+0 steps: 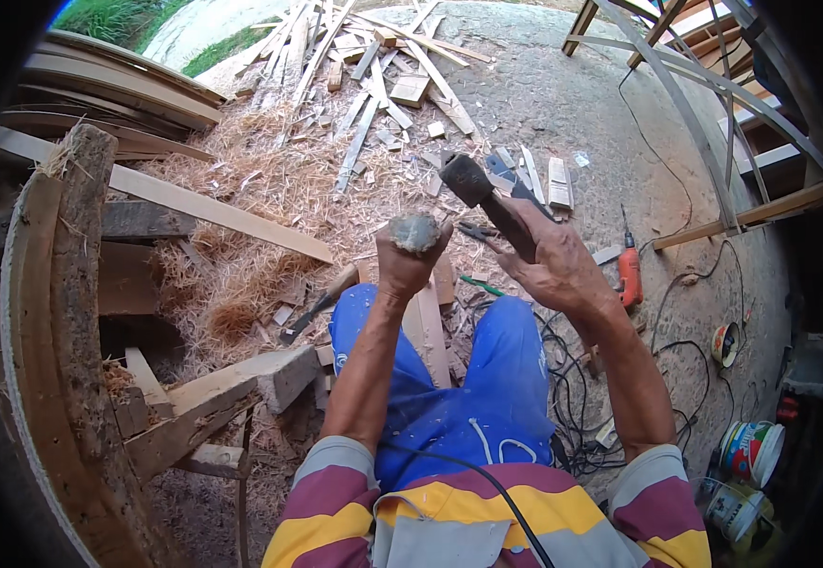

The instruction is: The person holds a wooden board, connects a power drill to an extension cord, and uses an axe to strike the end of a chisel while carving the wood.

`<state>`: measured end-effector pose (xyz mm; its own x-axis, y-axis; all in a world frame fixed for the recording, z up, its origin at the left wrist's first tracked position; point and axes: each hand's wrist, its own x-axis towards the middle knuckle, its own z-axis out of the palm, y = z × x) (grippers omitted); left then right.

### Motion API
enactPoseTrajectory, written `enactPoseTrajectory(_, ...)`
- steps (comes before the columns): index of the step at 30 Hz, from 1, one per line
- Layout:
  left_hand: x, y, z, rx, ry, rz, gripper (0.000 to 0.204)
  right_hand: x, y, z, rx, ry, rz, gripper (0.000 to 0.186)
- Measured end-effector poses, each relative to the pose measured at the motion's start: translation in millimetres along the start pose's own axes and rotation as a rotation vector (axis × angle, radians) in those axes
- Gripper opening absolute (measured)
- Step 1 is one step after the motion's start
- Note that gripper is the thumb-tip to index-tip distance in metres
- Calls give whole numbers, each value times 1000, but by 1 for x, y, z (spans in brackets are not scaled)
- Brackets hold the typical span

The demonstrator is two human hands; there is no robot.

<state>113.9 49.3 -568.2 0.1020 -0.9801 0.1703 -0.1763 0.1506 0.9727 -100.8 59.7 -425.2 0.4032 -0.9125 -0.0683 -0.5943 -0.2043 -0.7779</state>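
My left hand point(404, 263) is closed around an upright handle point(414, 233) with a round, pale, battered top; whatever is below the fist is hidden. To its right, my right hand point(558, 260) is closed on a hammer point(468, 180) with a dark, blocky head. The head is raised above and slightly right of the handle's top, apart from it. Between my knees lies a light wooden board point(430, 327). A tool with a wooden handle and dark blade point(319, 305) rests by my left knee. Dark pliers point(476, 231) lie beyond my hands.
Wood shavings point(231, 260) and offcuts point(411, 90) cover the ground ahead. A heavy timber frame point(61, 312) stands at left, with a plank point(222, 213) across it. At right are an orange drill point(629, 275), tangled cables point(572, 407), paint buckets point(750, 452) and a wooden frame point(743, 218).
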Motion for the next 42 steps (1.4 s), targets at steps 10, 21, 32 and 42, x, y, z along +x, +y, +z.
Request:
enactPoseTrajectory(10, -5, 39, 21, 97, 52, 340, 18, -25, 20, 1, 560, 94, 291, 64)
enactPoseTrajectory(21, 43, 5, 7, -70, 126, 43, 21, -23, 23, 24, 581, 66, 293, 67)
enactPoseTrajectory(32, 44, -3, 10, -144, 140, 19, 20, -28, 19, 31, 632, 36, 326, 67)
enactPoseTrajectory(42, 40, -4, 12, -189, 257, 86, 25, -27, 21, 35, 562, 28, 319, 66)
